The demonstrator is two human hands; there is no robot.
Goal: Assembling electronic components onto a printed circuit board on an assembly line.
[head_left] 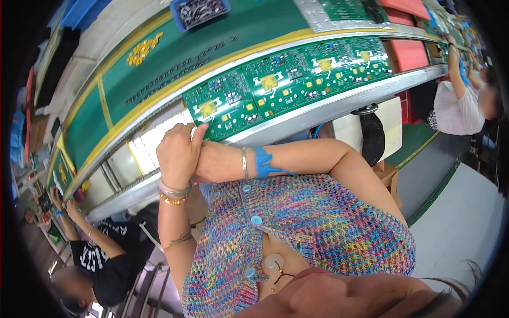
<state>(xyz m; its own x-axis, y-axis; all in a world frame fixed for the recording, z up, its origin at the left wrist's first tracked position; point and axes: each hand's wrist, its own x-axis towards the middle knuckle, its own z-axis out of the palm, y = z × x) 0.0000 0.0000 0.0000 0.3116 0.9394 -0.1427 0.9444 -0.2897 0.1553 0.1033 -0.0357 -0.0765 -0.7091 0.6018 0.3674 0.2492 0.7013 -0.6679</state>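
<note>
My left hand (177, 152) and my right hand (218, 161) are crossed together at the near rail, by the left end of a row of green circuit boards (231, 100). The left hand looks curled, its thumb against the near-left corner of the boards. What lies under its fingers, if anything, is hidden. Behind the left hand, the fingers of my right hand cannot be seen. A blue wrist strap (263, 161) circles my right wrist. The boards carry yellow square parts and white wires.
Beyond the rail, a green bench mat (119, 100) holds yellow parts (143, 49), rows of small black parts (175, 72) and a blue bin (200, 13) of dark parts. Red trays (408, 55) stand right of the boards. Other people (106, 249) work at the line's left and right.
</note>
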